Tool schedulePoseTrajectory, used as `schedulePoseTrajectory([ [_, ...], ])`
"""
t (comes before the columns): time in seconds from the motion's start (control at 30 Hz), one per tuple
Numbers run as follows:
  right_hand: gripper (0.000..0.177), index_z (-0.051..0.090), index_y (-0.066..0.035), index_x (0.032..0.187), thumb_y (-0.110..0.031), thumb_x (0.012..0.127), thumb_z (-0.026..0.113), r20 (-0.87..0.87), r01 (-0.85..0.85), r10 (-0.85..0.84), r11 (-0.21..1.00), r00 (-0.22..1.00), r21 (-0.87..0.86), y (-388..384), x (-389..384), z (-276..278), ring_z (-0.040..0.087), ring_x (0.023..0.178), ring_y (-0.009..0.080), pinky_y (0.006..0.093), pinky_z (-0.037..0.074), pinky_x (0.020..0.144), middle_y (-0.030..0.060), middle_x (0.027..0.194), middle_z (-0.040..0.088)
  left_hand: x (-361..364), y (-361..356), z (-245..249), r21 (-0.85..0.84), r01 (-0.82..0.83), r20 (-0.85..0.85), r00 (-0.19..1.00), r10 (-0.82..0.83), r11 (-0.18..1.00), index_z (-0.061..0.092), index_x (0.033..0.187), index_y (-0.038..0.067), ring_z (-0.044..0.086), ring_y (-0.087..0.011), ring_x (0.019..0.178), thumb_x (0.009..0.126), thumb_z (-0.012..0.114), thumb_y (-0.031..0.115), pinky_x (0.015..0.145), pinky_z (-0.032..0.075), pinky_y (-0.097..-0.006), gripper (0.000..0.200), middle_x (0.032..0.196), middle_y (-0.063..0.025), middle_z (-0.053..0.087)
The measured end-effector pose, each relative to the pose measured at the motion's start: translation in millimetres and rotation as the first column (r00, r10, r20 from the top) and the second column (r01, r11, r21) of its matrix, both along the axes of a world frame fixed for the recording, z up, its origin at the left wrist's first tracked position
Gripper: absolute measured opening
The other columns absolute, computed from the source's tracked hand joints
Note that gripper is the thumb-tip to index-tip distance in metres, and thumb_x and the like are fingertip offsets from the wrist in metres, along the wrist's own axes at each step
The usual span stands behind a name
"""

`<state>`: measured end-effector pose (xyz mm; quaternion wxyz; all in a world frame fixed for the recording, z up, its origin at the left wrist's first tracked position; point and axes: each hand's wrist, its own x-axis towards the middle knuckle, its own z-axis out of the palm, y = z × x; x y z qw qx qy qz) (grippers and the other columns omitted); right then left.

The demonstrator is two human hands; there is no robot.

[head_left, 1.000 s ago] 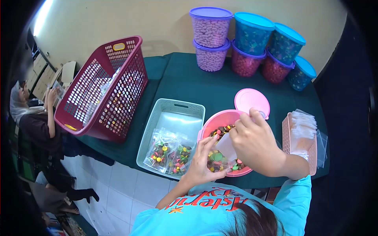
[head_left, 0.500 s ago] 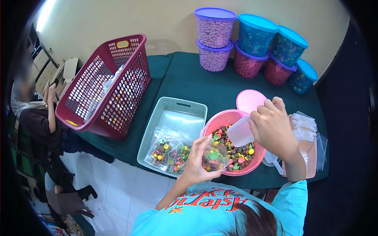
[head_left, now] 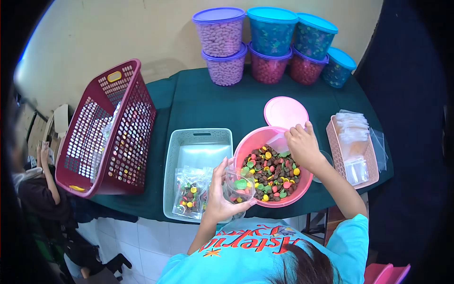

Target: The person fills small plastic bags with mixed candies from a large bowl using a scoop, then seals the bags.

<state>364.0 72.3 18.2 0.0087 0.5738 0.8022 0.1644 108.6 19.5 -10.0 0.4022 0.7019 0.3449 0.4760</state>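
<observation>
My left hand (head_left: 218, 199) is wrapped round a clear plastic cup (head_left: 239, 185) with some colourful candies in it, at the left rim of a pink tub (head_left: 306, 185). Brown, green, yellow and pink candies (head_left: 270, 173) fill the tub's lower part. Over the tub's back right, my right hand (head_left: 302, 146) is closed on a translucent scoop (head_left: 278, 142), its blade down by the candies. Left of the tub, a pale green tray (head_left: 169, 165) holds clear bags of candies (head_left: 187, 195), partly behind my left hand.
A pink lid (head_left: 285, 112) lies behind the tub. At right, a pink basket (head_left: 336, 163) holds clear bags (head_left: 355, 170). Lidded tubs (head_left: 269, 35) are stacked at the back. A maroon basket (head_left: 127, 128) stands left; beyond it is another person (head_left: 40, 196).
The view has shifted. My right hand has lowered the scoop from above the cup's side to the candies at the back of the tub. My left hand still holds the cup.
</observation>
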Motion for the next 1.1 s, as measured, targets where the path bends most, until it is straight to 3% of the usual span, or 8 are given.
schedulePoseTrajectory([
  [0.23, 0.020, 0.055, -0.005, 0.087, -0.006, 0.067, 0.058, -0.020, 0.025, -0.023, 0.995, 1.000, 0.092, -1.7, -20.0, -27.7, 0.051, 0.094, 0.0206, 0.0388, 0.033, 0.087, 0.0080, 0.085, 0.057, -5.3, 11.1, 5.7, 0.044, 0.042, 0.093, 0.995, -0.045, 0.998, 0.018, 0.134, 0.002, 0.048, -0.0255, 0.104, 0.047, 0.082, 0.019, 0.087, 0.040, -0.0383, 0.109, 0.130, -0.0202, 0.031],
  [0.37, 0.016, 0.057, -0.004, 0.085, -0.007, 0.069, 0.056, -0.078, -0.022, 0.024, 0.999, 0.997, 0.036, 3.7, -21.1, -40.2, 0.053, 0.091, 0.0213, 0.0407, 0.034, 0.086, 0.0084, 0.082, 0.060, -8.4, 14.0, 8.7, 0.053, 0.048, 0.037, 0.998, -0.050, 0.997, 0.018, 0.134, 0.002, 0.050, -0.0258, 0.101, 0.047, 0.082, 0.020, 0.086, 0.040, -0.0387, 0.109, 0.131, -0.0203, 0.031],
  [0.43, 0.016, 0.057, -0.004, 0.084, -0.006, 0.069, 0.056, -0.218, -0.060, 0.041, 0.995, 0.975, -0.078, 4.5, -20.8, -36.9, 0.051, 0.091, 0.0235, 0.0449, 0.033, 0.086, 0.0074, 0.081, 0.058, -7.2, 13.8, 6.9, 0.022, 0.070, 0.036, 0.997, -0.070, 0.997, 0.019, 0.134, 0.002, 0.050, -0.0258, 0.101, 0.047, 0.082, 0.019, 0.086, 0.040, -0.0386, 0.109, 0.131, -0.0202, 0.032],
  [0.57, 0.012, 0.059, -0.004, 0.080, -0.009, 0.069, 0.058, -0.194, -0.151, 0.133, 0.985, 0.972, -0.081, 0.5, -21.6, -40.7, 0.051, 0.088, 0.0232, 0.0438, 0.032, 0.082, 0.0078, 0.078, 0.058, 0.5, 12.3, -4.1, -0.007, 0.090, -0.053, 0.994, -0.091, 0.996, 0.021, 0.133, 0.002, 0.051, -0.0258, 0.103, 0.048, 0.081, 0.018, 0.087, 0.040, -0.0386, 0.105, 0.129, -0.0195, 0.036],
  [0.63, 0.014, 0.061, -0.005, 0.081, -0.013, 0.070, 0.059, -0.366, -0.213, 0.104, 0.939, 0.925, -0.271, -2.5, -17.3, -27.2, 0.051, 0.086, 0.0225, 0.0408, 0.030, 0.078, 0.0086, 0.077, 0.059, 1.8, 10.2, -4.7, 0.017, 0.060, -0.112, 0.992, -0.058, 0.998, 0.022, 0.133, 0.002, 0.051, -0.0258, 0.103, 0.048, 0.081, 0.018, 0.088, 0.039, -0.0385, 0.104, 0.128, -0.0193, 0.036],
  [0.73, 0.018, 0.064, -0.006, 0.083, -0.014, 0.067, 0.060, -0.492, -0.329, 0.110, 0.863, 0.864, -0.384, -2.9, -9.6, -19.0, 0.053, 0.084, 0.0232, 0.0395, 0.030, 0.075, 0.0105, 0.074, 0.061, 3.0, 8.4, -3.4, -0.022, 0.019, -0.080, 0.997, -0.021, 1.000, 0.023, 0.132, 0.002, 0.051, -0.0261, 0.103, 0.048, 0.081, 0.018, 0.088, 0.040, -0.0383, 0.103, 0.128, -0.0195, 0.037],
  [0.83, 0.022, 0.064, -0.007, 0.084, -0.017, 0.065, 0.061, -0.428, -0.369, 0.135, 0.764, 0.894, -0.530, -6.6, -9.7, -19.9, 0.053, 0.082, 0.0242, 0.0387, 0.029, 0.074, 0.0108, 0.072, 0.060, 5.7, 4.0, -4.5, 0.036, -0.021, -0.119, 0.993, 0.025, 0.999, 0.023, 0.132, 0.003, 0.051, -0.0260, 0.103, 0.047, 0.082, 0.019, 0.088, 0.040, -0.0378, 0.104, 0.127, -0.0190, 0.038],
  [1.1, 0.025, 0.063, -0.006, 0.076, -0.025, 0.066, 0.053, -0.529, -0.465, 0.089, 0.612, 0.844, -0.640, 14.8, 13.9, -13.5, 0.056, 0.069, 0.0258, 0.0361, 0.029, 0.072, 0.0111, 0.066, 0.060, 3.7, -13.1, -10.9, 0.078, -0.241, -0.036, 0.969, 0.245, 0.967, 0.028, 0.130, 0.001, 0.046, -0.0295, 0.105, 0.045, 0.083, 0.026, 0.088, 0.039, -0.0391, 0.105, 0.113, -0.0169, 0.042],
])
